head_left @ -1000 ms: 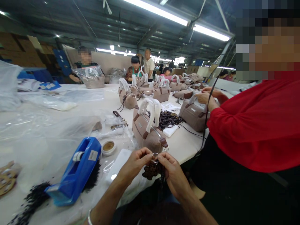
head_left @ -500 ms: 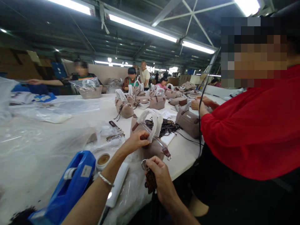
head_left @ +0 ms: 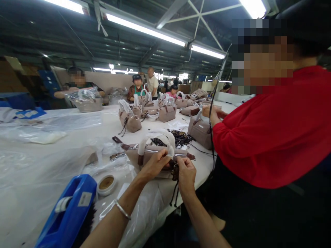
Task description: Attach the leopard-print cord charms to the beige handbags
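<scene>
A taupe handbag [head_left: 131, 156] lies in front of me on the table, its handles [head_left: 141, 146] wrapped in white. My left hand [head_left: 157, 163] is closed at the near end of a wrapped handle, fingers pinched on it. Right beside it, my right hand [head_left: 186, 172] pinches a dark patterned charm [head_left: 175, 171] against the bag's front, close to the handle base. Two black cords [head_left: 174, 194] dangle below the charm. The charm's ring is hidden by my fingers. Behind the bag lies a heap of dark braided cords [head_left: 181, 137].
At left are a blue plastic tool with dark bristles [head_left: 69, 210], a round tub with brown contents [head_left: 106, 184] and clear plastic sheets [head_left: 51, 165]. More handbags [head_left: 167, 113] stand farther back. A co-worker in a red top [head_left: 269, 137] is close on my right; others work across the table.
The right hand has moved up with the charm to the bag's handle base. The bag has turned to lie more crosswise, and the left hand stays at the handle. My view has shifted right.
</scene>
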Tool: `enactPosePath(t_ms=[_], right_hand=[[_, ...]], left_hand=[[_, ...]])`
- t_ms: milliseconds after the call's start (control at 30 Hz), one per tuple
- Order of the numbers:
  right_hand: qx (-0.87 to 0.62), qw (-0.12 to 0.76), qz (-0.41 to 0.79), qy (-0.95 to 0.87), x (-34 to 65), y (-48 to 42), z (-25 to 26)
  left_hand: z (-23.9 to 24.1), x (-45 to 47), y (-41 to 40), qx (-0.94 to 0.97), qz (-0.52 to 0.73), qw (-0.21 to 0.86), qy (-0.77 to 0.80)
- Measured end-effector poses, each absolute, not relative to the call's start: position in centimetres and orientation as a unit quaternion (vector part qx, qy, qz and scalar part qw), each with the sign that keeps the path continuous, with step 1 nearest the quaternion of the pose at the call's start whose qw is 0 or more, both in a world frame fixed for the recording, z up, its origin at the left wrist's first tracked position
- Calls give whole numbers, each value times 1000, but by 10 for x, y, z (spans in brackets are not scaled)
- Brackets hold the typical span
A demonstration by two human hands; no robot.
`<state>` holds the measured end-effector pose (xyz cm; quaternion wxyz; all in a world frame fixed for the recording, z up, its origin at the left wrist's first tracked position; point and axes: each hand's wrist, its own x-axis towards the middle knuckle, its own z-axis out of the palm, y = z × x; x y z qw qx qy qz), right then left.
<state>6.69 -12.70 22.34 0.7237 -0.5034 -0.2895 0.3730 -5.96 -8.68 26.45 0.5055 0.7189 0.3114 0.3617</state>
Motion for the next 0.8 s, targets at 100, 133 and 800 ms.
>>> enactPosePath(t_ms=[100,133,800], right_hand=[[-501,730,366,-287,69,-126,221],[-503,732,357,-288,69,-125,222],[-498,690,343,-398,57,-128,234]], left_hand=[[263,-54,-90,713,415,458,331],[263,-53,-91,713,426,440,342],[261,-54,-98,713,472,352,380]])
